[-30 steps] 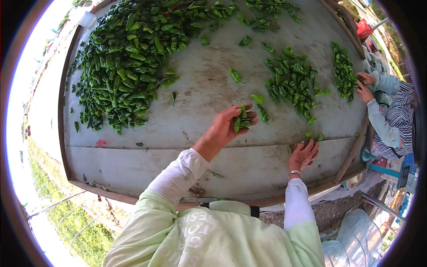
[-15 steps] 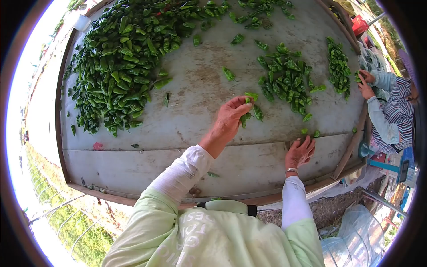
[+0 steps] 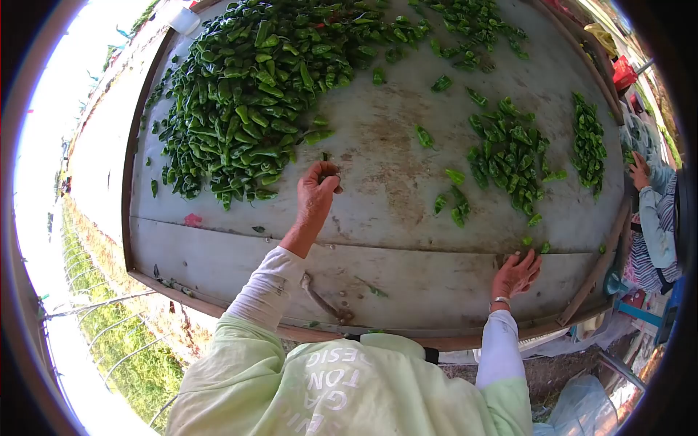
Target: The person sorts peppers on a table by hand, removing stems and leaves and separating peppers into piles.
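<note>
A large heap of green peppers (image 3: 247, 109) covers the left part of the grey tabletop (image 3: 385, 167). My left hand (image 3: 318, 196) is over the table at the heap's lower right edge, with its fingers curled together. A small dark leaf-like piece (image 3: 325, 155) shows just beyond the fingers; whether they grip anything is hidden. My right hand (image 3: 515, 276) rests near the front right, fingers stretched out and slightly bent, beside a small green pepper (image 3: 545, 247). Between the hands lie a few loose peppers (image 3: 458, 208), and beyond them a smaller pepper pile (image 3: 512, 152).
A narrow row of peppers (image 3: 589, 142) lies near the right edge, with another group (image 3: 480, 29) at the back. A wooden rim (image 3: 592, 280) borders the table. At the right, a co-worker's hand (image 3: 640, 171) is beside the edge. A white container (image 3: 182, 19) stands back left.
My left hand has let go of its green peppers, which now lie on the table, and has moved left toward the heap. My right hand stays in place. The view has shifted.
</note>
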Motion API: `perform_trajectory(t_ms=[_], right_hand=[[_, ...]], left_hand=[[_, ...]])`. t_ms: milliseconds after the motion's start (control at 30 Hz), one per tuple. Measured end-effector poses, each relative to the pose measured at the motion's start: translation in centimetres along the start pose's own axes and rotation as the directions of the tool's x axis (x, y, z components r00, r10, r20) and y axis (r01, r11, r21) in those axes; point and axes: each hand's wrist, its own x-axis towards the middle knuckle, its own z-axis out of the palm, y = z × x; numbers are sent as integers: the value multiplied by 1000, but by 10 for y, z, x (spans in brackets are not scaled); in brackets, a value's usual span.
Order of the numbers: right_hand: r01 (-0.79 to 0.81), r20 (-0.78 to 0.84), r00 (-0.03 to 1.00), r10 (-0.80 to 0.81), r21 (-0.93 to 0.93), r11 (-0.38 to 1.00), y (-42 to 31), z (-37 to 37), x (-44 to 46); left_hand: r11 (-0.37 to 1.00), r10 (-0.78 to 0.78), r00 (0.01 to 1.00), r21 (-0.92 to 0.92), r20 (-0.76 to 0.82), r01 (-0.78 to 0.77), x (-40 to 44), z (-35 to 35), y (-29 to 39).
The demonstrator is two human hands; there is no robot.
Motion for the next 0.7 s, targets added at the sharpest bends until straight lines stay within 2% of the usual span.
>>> perform_trajectory(t_ms=[33, 67, 100, 133, 167, 233, 267, 433, 500, 600, 700], right_hand=[[-10, 6, 1000, 10, -8, 1000, -1, 0, -1], [-4, 5, 1000, 4, -3, 1000, -2, -2, -2], [-4, 12, 1000, 4, 2, 1000, -3, -4, -2], [-4, 18, 1000, 4, 8, 1000, -4, -6, -2], [2, 12, 1000, -2, 14, 1000, -4, -6, -2], [-10, 13, 1000, 10, -1, 1000, -4, -5, -2], [-5, 10, 1000, 5, 4, 1000, -4, -5, -1], [-14, 21, 1000, 13, 18, 1000, -2, -3, -1], [-8, 30, 1000, 7, 24, 1000, -3, -6, -1], [-7, 43, 999, 6, 27, 1000, -4, -8, -3], [2, 48, 999, -3, 22, 1000, -5, -10, -4]], left_hand=[[1000, 2, 1000, 0, -6, -2, 7, -11, 0], [958, 78, 990, 283, -113, -44, 13, -20, 3], [838, 179, 964, 543, -195, -46, 19, -25, 4], [765, 146, 969, 644, -199, 18, 18, -23, 22], [768, 152, 967, 641, -205, 15, 22, -24, 17], [524, 394, 918, 830, -39, -189, 30, -25, 4], [574, 297, 955, 805, -30, -153, 32, -26, 3], [516, 253, 964, 831, 82, -207, 27, -21, -11], [678, 234, 969, 701, 78, -220, 17, -35, -8], [765, 307, 936, 630, -173, -134, -18, -89, 13], [912, 263, 842, 406, -471, -58, -52, -216, -9]])
